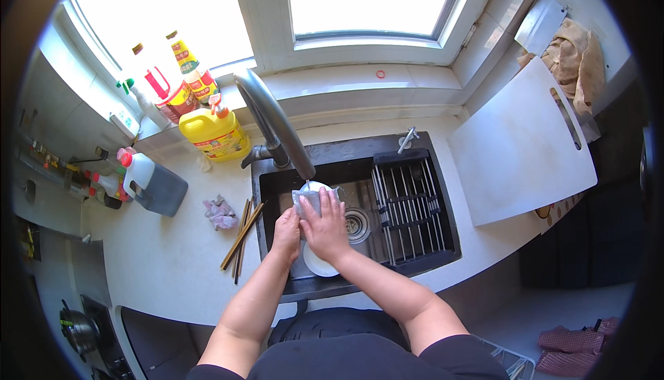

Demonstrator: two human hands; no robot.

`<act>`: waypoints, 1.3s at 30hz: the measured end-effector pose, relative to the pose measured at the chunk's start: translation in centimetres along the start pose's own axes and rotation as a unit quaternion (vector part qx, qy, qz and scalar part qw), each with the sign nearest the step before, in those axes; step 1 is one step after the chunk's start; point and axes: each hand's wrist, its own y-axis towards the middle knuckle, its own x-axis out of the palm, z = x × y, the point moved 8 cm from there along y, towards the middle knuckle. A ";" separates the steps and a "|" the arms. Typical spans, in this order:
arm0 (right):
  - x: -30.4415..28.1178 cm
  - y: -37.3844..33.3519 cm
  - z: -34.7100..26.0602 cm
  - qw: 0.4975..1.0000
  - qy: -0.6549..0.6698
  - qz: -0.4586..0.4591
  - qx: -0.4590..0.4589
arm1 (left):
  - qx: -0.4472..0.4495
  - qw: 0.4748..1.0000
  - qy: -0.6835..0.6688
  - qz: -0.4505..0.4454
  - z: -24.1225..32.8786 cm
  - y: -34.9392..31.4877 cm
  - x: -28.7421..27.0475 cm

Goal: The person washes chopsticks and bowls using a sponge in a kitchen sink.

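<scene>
Under the faucet [273, 117], both my hands work over the dark sink [277, 193]. My left hand [286, 233] has its fingers closed at the near left side of a white dish [316, 186], mostly hidden by my hands and the cloth. With fingers laid long across it, my right hand [325, 226] presses a grey dishcloth [306, 202] onto that dish. Another white dish [319, 264] lies lower in the basin, partly behind my right wrist. Whether it is a plate or a bowl, I cannot tell.
Several chopsticks [242, 242] and a crumpled pinkish cloth [220, 212] lie left of the sink. Beyond are a yellow jug [216, 136] and a dark-liquid jug [158, 186]. A drying rack [411, 207] spans the basin's right side. A white cutting board [522, 148] stands at right.
</scene>
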 end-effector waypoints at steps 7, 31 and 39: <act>3.8 2.5 6.6 0.938 0.303 -0.062 0.158 | 0.029 0.983 0.172 -0.056 1.1 -0.8 -0.9; 2.9 -1.9 5.2 0.959 0.252 0.045 0.121 | -0.131 0.991 -0.031 0.011 0.9 -0.6 2.0; 1.6 -2.6 7.9 0.929 0.291 0.013 0.229 | -0.077 0.989 0.123 -0.025 1.2 -1.5 1.3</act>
